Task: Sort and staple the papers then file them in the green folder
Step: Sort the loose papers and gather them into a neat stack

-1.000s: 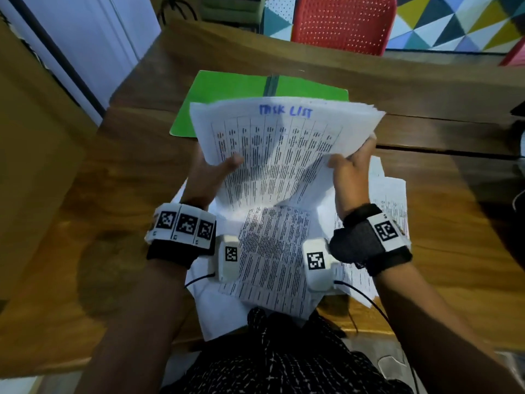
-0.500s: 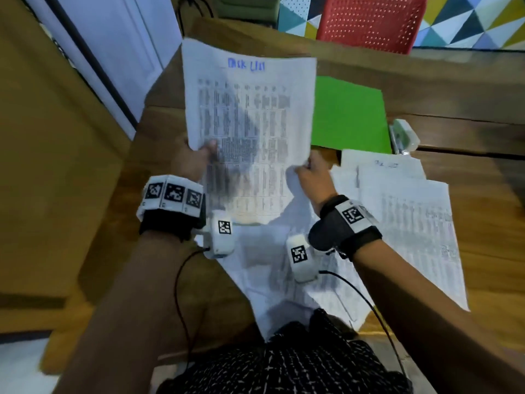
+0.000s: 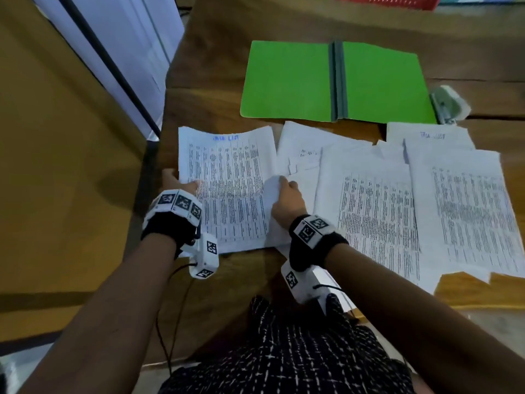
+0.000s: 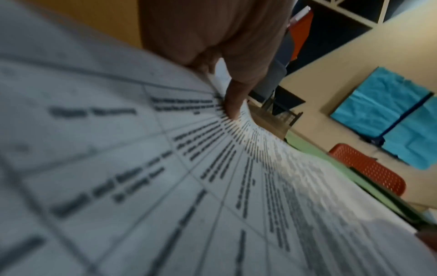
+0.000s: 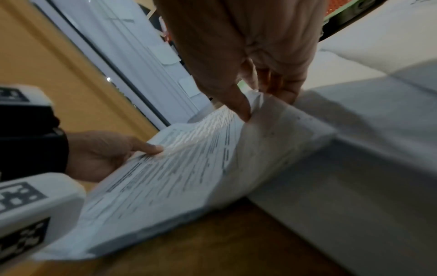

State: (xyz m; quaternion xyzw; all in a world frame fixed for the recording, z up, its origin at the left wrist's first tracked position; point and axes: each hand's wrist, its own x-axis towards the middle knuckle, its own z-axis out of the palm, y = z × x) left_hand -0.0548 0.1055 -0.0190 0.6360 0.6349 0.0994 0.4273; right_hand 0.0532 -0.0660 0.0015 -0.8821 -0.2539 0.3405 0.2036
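Note:
A printed sheet headed "Task List" [image 3: 227, 189] lies low over the table's left side, held at both edges. My left hand [image 3: 177, 183] pinches its left edge, thumb on top [image 4: 232, 106]. My right hand [image 3: 287, 194] pinches the curled-up right edge [image 5: 246, 110]. The green folder [image 3: 287, 81] lies open and flat at the back of the table. Several more printed papers [image 3: 377, 200] are spread to the right of the held sheet. A pale stapler [image 3: 447, 105] sits just past the folder's right edge.
The wooden table [image 3: 216, 81] ends at its left edge right beside my left hand, with a yellow wall [image 3: 56, 166] and a white door frame [image 3: 125, 52] beyond. A red chair [image 3: 389, 0] stands behind the table. My patterned clothing [image 3: 284, 351] is at the near edge.
The Task List sheet has come down from held up in the air to the table's left side, both hands still holding it. The view has swung, showing the folder and spread papers fully.

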